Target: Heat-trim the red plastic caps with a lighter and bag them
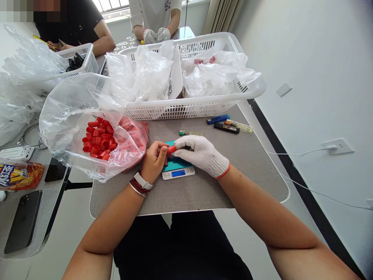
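My bare left hand (155,158), with a watch and bracelets at the wrist, pinches the left end of a short red tube-like piece (171,149). Its other end is gripped by my right hand (201,153), in a white knit glove with an orange cuff. The fingers partly cover the piece, so its full shape is hidden. Right below both hands lies a small digital scale (178,173) with a teal top and a lit blue display. To the left, a clear plastic bag (72,155) stands open, holding many red elbow pieces (100,136).
Behind the scale lie a green-capped pen-like tool (190,133), a blue cutter (218,119), a black marker (226,128) and a clear-yellow one (239,125). A white basket (186,111) with plastic bags spans the back. Phones (23,221) and a drink bottle (21,175) lie left. Two people sit opposite.
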A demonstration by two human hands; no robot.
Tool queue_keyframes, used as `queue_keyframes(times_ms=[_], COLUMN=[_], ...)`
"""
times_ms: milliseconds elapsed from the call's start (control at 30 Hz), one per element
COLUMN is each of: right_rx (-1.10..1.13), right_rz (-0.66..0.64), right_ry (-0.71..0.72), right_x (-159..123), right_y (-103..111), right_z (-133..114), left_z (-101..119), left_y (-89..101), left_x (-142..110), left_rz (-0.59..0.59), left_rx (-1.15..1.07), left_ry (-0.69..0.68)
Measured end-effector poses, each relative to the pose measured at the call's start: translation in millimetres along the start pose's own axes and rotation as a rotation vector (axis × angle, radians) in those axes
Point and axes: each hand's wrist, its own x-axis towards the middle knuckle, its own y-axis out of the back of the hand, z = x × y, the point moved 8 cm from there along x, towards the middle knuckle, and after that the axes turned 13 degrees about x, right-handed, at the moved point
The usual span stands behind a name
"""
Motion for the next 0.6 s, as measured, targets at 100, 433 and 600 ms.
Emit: queue_keyframes(times_ms=[100, 433, 600], right_rx=[-0.026, -0.04, -0.031], right_rz=[0.0, -0.022, -0.011], right_ry=[0.024, 0.037, 0.049], right_x=[0, 1, 2], right_y=[0, -1, 1], right_z=[-2, -4, -5], left_z=[6, 11, 6], left_y=[1.8, -2.8, -0.3], left_x=[-1, -3, 0], left_rz=[0.0, -0.052, -0.008], left_rx=[0.146, 0.154, 0.093], left_ry=[-0.056, -0.086, -0.064])
